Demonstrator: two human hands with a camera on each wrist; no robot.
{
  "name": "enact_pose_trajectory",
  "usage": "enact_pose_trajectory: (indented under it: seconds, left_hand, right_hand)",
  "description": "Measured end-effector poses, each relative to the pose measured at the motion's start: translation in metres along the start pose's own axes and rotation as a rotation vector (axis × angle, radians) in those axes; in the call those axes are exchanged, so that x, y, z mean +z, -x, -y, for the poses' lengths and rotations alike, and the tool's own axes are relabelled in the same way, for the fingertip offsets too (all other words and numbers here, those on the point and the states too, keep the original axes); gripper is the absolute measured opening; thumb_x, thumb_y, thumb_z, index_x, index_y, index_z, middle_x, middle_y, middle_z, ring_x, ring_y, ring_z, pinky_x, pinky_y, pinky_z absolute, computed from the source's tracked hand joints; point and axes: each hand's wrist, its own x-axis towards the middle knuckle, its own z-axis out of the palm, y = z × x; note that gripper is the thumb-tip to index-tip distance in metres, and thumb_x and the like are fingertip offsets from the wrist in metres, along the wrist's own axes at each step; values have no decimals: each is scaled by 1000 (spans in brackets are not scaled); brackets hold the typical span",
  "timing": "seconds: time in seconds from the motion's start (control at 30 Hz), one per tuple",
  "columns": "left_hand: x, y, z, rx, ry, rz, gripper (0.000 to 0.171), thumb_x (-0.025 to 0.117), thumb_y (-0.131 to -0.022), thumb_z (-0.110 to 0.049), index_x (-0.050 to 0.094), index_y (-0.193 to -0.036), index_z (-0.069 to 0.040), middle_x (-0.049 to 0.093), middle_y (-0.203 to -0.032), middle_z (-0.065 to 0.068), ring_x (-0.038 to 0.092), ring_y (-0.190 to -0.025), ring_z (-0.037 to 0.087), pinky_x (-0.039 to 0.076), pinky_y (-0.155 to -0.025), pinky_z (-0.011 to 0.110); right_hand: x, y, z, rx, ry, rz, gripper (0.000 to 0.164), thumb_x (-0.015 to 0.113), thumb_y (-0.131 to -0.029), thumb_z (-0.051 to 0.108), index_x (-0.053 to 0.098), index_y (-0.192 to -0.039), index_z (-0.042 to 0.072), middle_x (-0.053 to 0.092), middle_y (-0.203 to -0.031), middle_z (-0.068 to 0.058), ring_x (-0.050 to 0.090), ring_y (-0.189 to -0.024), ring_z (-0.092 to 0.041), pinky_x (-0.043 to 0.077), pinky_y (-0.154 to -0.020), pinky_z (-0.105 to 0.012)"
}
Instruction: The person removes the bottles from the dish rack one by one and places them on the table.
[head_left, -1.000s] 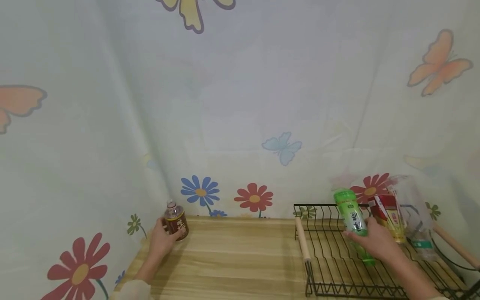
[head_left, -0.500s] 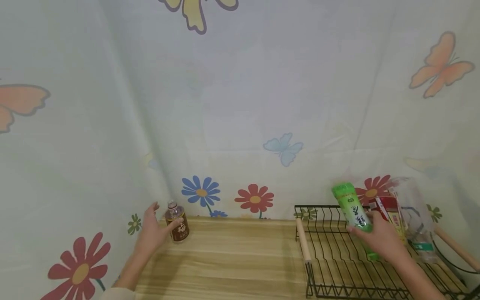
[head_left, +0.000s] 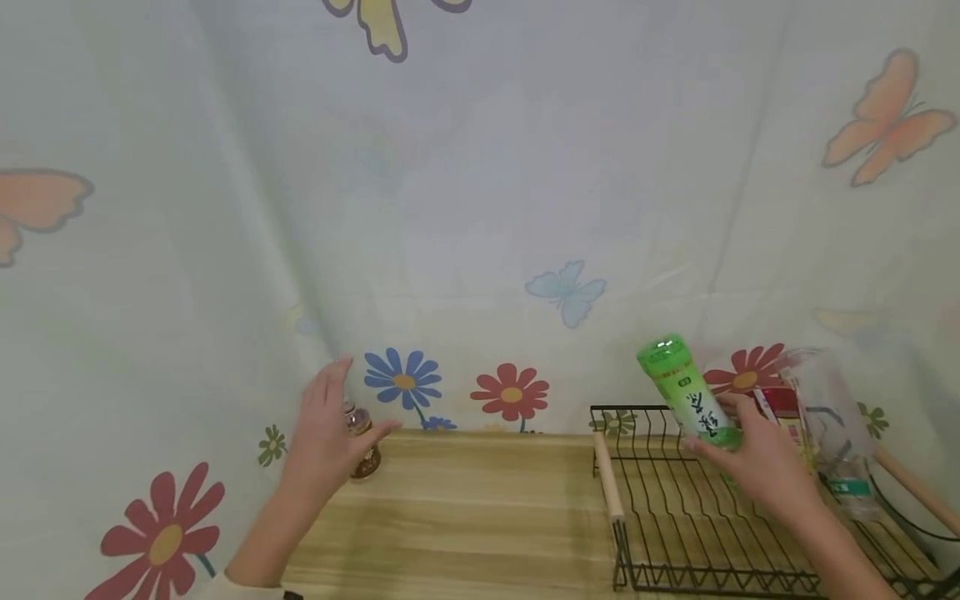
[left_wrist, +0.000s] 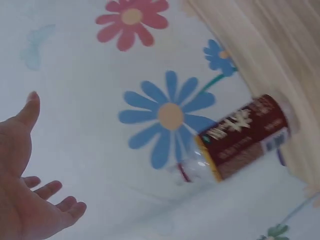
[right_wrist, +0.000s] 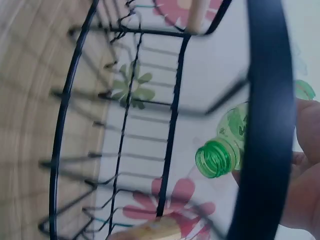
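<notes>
My left hand is off the small brown-labelled drink bottle, its fingers spread and curled around nothing. In the head view it partly covers that bottle, which stands capless near the back left corner. The left wrist view shows the bottle's label with a gap between it and the hand. Above the wire rack, my right hand grips a green tea bottle, tilted with its base up and left. Its uncapped green neck points downward in the right wrist view.
The black wire rack with wooden handles stands on the right of the wooden table. A red-and-yellow box and a clear plastic bottle lean at its back right. A flower-printed curtain hangs behind.
My left hand has let go of the brown-labelled bottle and risen in front of it. My right hand has lifted the green tea bottle up and left, tilting it further.
</notes>
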Motion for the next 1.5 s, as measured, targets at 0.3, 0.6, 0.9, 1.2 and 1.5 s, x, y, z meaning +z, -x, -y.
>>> enact_pose_trajectory:
  seconds: [0.3, 0.6, 0.9, 1.2, 1.5]
  left_hand:
    - [4, -7, -79, 289, 163, 15, 118, 100, -72, -40, 32, -166, -15, 43, -162, 11, 41, -148, 33, 44, -116, 56]
    - [29, -15, -121, 494, 226, 27, 110, 98, -76, -39, 37, -164, -14, 48, -157, 6, 41, -149, 26, 37, -123, 39]
    - [52, 5, -155, 613, 101, -6, 103, 95, -77, -50, 46, -158, -10, 54, -154, 3, 46, -147, 25, 35, -124, 39]
    - [73, 20, -178, 601, -6, 152, 88, 93, -77, -55, 58, -147, -15, 62, -141, -4, 56, -131, 16, 44, -116, 32]
    - [92, 29, -182, 522, -141, 221, 85, 93, -76, -56, 60, -145, -18, 63, -137, -5, 60, -126, 16, 50, -112, 37]
  right_hand:
    - [14, 14, 44, -85, -80, -88, 88, 89, -86, 46, 50, -146, -5, 66, -119, -24, 65, -93, -31, 53, -68, -38]
    - [33, 26, 70, -238, -87, -184, 74, 96, -80, 21, 56, -138, -2, 64, -121, -19, 66, -95, -31, 59, -72, -47]
    - [59, 44, 95, -374, -10, -162, 74, 99, -73, 12, 61, -136, 3, 64, -128, -14, 66, -107, -28, 62, -79, -46]
    - [68, 51, 104, -501, 16, -147, 80, 102, -68, 14, 62, -138, 10, 65, -134, -8, 67, -115, -27, 64, -85, -43]
    - [73, 54, 105, -549, 97, -147, 82, 104, -66, 21, 64, -137, 13, 64, -138, -5, 66, -118, -25, 64, -82, -40]
